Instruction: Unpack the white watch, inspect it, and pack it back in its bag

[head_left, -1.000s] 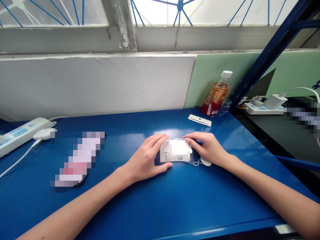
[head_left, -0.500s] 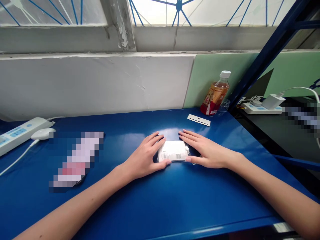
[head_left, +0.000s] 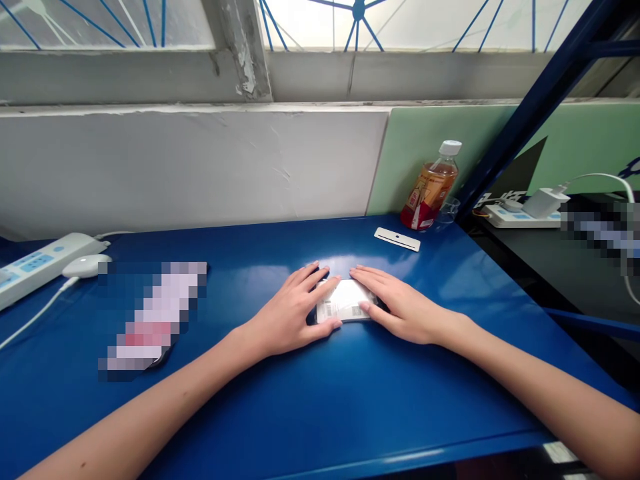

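Note:
A small flat white packet (head_left: 345,301) lies on the blue desk, with a printed barcode and a square code along its near side. My left hand (head_left: 300,308) has its left end between thumb and fingers, the thumb along the near edge. At the right end, the thumb and fingers of my right hand (head_left: 397,303) rest on the packet and cover its corner. What lies under the fingers is hidden.
A pixelated phone-like object (head_left: 160,313) lies left, near a white power strip (head_left: 47,263) with a plugged-in charger (head_left: 87,266). Behind my right hand are a white slotted strip (head_left: 397,239), a drink bottle (head_left: 431,190) and a clear cup (head_left: 449,211). A blue metal post (head_left: 525,100) slants at right.
My right hand has moved left onto the packet's right end, covering the clear part that showed there. My left hand has hardly moved; its index finger reaches slightly farther over the packet.

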`<state>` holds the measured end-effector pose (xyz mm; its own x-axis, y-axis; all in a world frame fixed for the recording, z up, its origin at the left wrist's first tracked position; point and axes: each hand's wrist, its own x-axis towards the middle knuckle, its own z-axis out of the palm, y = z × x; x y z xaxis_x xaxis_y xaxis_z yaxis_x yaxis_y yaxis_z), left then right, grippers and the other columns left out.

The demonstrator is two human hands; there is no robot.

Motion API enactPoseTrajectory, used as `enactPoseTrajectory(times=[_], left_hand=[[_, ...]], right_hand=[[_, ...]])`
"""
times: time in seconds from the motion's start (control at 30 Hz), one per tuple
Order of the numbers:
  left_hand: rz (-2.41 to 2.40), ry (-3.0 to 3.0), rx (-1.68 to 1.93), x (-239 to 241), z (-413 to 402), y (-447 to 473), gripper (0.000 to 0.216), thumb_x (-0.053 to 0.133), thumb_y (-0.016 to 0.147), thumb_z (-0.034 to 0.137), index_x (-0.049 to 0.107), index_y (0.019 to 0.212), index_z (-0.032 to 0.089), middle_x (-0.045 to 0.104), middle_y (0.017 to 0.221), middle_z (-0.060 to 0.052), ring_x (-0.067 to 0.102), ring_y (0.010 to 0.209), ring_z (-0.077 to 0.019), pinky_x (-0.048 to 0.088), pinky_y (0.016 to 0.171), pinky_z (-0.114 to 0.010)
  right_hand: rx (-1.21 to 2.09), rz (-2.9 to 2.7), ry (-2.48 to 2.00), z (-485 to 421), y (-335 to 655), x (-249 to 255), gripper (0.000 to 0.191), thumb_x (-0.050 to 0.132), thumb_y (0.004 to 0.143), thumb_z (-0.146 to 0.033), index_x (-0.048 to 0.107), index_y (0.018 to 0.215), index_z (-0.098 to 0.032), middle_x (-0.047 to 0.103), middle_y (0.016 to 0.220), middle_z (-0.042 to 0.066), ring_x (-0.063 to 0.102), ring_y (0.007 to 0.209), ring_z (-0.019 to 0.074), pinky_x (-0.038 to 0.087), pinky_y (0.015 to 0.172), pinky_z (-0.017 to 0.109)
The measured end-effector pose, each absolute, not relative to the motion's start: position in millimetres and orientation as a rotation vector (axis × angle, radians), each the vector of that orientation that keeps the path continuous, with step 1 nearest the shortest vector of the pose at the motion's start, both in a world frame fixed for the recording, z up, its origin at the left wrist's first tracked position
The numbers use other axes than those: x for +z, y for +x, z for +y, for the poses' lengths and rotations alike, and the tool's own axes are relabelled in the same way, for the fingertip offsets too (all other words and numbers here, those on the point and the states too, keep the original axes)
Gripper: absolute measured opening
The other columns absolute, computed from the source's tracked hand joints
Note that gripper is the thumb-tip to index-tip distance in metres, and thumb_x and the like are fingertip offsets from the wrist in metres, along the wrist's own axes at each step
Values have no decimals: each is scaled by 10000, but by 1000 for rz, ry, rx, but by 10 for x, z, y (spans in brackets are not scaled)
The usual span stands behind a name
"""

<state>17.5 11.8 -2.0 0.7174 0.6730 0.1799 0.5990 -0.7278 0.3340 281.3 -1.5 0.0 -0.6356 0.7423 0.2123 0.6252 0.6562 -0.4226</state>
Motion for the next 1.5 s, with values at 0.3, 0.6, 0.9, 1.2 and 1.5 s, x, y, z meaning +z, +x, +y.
enactPoseTrajectory(times=[0.3, 0.6, 0.9, 1.2, 1.5], left_hand=[[1056, 2681, 336, 27, 115, 218, 720, 565, 900, 547, 392, 1469, 141, 403, 1531, -180, 262, 1464, -366, 280, 1162, -543], [1038, 2687, 403, -3, 122, 202, 652, 575, 898, 533, 442, 1422, 168, 452, 1495, -167, 317, 1437, -363, 316, 1143, -541], [1029, 2695, 383, 18, 122, 212, 652, 565, 902, 529, 446, 1412, 140, 454, 1489, -185, 323, 1433, -367, 302, 1147, -549], [1049, 2696, 345, 17, 119, 202, 654, 561, 902, 493, 420, 1430, 134, 430, 1509, -182, 303, 1445, -362, 291, 1162, -544], [1257, 2645, 317, 34, 70, 220, 636, 503, 910, 425, 410, 1428, 67, 291, 1568, -238, 168, 1487, -392, 275, 1162, -570]], right_hand=[[435, -2550, -1078, 8, 2833, 0, 486, 360, 986, -202, 441, 1456, -109, 488, 1478, 195, 456, 1379, 304, 435, 1098, 523], [506, -2585, -1014, 60, 2875, 75, 499, 369, 982, -167, 415, 1479, -172, 522, 1458, 163, 498, 1347, 291, 459, 1080, 515], [650, -2608, -954, 93, 2914, 130, 487, 325, 999, -185, 419, 1477, -158, 470, 1508, 129, 407, 1415, 258, 368, 1157, 493], [641, -2583, -926, 185, 3092, 96, 541, 395, 934, -80, 476, 1453, -209, 494, 1498, 58, 467, 1376, 222, 403, 1139, 422], [184, -2584, -957, 264, 3150, 78, 264, 591, 933, -244, 742, 1148, -221, 644, 1337, 93, 531, 1303, 317, 498, 1045, 506]])
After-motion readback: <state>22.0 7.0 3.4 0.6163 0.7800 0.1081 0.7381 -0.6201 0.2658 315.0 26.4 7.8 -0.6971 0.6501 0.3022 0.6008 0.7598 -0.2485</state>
